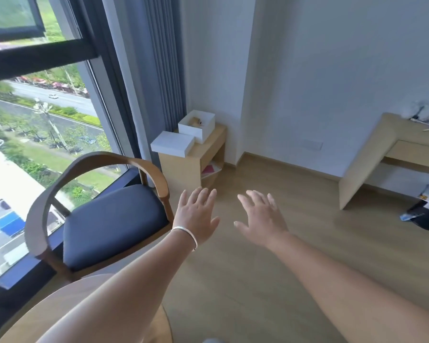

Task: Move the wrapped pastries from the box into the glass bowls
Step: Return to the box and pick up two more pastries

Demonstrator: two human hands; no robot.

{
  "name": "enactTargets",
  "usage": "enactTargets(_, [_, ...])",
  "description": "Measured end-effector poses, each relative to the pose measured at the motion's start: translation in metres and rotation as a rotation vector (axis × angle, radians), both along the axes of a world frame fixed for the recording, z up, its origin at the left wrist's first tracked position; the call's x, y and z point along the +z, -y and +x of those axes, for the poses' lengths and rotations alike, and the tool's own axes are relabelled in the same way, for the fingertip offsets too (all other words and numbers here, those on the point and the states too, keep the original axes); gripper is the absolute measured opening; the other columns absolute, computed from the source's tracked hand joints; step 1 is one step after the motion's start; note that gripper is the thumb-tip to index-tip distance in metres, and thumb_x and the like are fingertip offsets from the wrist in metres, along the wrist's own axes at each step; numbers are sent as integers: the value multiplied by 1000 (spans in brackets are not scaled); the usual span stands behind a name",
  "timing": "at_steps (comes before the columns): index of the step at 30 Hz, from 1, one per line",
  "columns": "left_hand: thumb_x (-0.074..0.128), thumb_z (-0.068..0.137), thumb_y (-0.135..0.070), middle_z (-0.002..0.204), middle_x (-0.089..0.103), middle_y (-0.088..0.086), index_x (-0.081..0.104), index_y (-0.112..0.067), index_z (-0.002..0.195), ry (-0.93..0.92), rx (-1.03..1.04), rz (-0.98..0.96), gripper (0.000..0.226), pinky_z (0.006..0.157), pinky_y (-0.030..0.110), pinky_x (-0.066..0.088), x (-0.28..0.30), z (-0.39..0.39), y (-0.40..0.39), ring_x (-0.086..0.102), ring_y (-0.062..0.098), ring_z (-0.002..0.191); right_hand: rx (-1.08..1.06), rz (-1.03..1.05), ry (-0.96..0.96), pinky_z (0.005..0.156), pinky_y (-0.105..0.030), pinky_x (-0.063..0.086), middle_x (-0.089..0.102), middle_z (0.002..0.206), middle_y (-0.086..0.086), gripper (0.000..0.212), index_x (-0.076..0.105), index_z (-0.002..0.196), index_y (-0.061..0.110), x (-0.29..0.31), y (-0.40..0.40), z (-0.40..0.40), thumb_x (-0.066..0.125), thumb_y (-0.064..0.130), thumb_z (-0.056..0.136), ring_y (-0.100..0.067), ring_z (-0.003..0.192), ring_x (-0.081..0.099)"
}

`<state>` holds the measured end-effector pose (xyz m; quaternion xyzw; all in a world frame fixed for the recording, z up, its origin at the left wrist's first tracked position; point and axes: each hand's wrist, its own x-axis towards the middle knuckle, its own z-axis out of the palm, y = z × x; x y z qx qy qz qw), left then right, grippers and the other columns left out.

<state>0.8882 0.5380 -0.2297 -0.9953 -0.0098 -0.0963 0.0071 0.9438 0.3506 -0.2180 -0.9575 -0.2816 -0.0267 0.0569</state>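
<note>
An open white box (pixel 203 127) stands on a small wooden cabinet (pixel 181 167) in the far corner, with something tan inside that I cannot make out. Its flat white lid (pixel 172 144) lies beside it on the cabinet's front left. No glass bowls are in view. My left hand (pixel 196 214) and my right hand (pixel 261 217) are both stretched forward over the floor, palms down, fingers spread, holding nothing. Both hang well short of the cabinet. A white bracelet sits on my left wrist.
A wooden armchair (pixel 109 224) with a dark blue seat stands at the left by the tall window. A round wooden tabletop edge (pixel 167 328) shows at the bottom. A light wooden desk (pixel 382 154) and a black bin (pixel 426 216) are at the right.
</note>
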Motion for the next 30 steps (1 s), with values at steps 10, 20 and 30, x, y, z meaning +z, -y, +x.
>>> enactTargets(10, [38,92,-54,154,23,3,8,-19,149,-16,-17,3,74,116,48,6,-13,126,-11,12,22,143,-45,1,-30,121,-47,6,21,159,-7,74,22,152,24,-17,2,119,51,55,91,-21,148,12])
enactTargets(20, [39,92,-53,153,24,3,10,-19,150,-1,-36,-34,73,116,49,5,-20,329,-78,11,23,144,-87,-21,-20,121,-46,6,23,159,-6,72,24,152,23,-18,-53,314,51,53,92,-19,147,14])
enactTargets(30, [42,91,-54,150,30,1,13,-23,146,-34,-3,-30,69,116,50,9,-28,457,-141,16,23,142,-88,-26,-48,120,-47,7,24,158,-7,71,25,151,23,-22,-104,447,51,52,91,-20,147,16])
